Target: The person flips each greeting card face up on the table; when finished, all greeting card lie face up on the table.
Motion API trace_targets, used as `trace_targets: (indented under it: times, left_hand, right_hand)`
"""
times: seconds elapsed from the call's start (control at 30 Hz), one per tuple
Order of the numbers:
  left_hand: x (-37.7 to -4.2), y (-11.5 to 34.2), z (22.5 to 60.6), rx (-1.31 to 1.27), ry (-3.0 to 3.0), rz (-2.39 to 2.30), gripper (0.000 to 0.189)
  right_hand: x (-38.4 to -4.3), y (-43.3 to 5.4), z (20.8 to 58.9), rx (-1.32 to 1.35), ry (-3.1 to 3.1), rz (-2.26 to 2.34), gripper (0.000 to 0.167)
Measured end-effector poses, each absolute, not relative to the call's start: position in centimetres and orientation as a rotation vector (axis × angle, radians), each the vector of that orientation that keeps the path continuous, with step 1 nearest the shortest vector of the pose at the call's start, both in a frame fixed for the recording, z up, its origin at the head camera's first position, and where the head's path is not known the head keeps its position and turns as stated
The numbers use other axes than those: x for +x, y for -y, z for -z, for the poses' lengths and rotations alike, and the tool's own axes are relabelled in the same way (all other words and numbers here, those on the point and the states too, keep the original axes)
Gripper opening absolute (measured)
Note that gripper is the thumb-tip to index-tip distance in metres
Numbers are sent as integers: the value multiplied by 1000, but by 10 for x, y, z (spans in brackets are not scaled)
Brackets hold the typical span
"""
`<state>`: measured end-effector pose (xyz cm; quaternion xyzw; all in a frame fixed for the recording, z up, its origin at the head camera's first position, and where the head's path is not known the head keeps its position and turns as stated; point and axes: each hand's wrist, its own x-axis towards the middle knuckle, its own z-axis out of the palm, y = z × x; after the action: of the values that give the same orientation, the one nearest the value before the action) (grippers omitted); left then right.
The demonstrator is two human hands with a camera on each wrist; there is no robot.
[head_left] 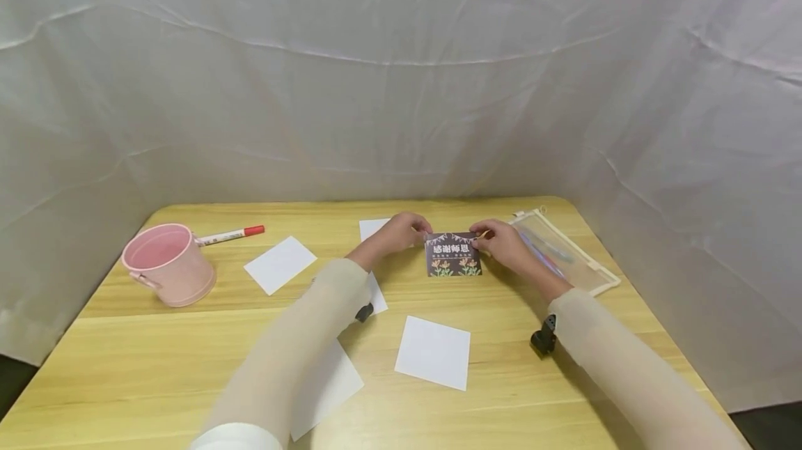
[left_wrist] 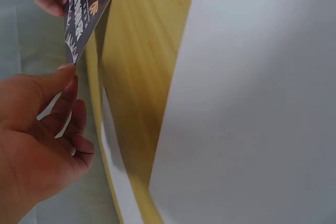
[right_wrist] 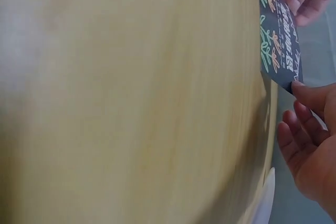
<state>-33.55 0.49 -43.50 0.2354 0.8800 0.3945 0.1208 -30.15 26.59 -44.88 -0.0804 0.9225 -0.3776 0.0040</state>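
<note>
A dark card with white lettering, bunting and orange flowers is held up between both hands, just above the table. My left hand pinches its upper left corner between thumb and finger. At the upper right corner my right hand pinches the card the same way. In the left wrist view the left thumb and fingertip meet on the corner of the card, the other fingers loosely bent. The right wrist view shows the right hand gripping the opposite corner.
Several white paper sheets lie about, one in front, another at left; some are partly under the left arm. A pink bucket and a red-capped marker stand at left. At right lies a zip pouch with pens.
</note>
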Motion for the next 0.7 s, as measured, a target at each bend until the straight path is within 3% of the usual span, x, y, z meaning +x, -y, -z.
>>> trace_targets:
  times: [0.7]
  left_hand:
    - [-348, -18, 444, 708, -2809, -761, 18]
  right_hand:
    - [-323, -269, 459, -228, -2866, 969, 33]
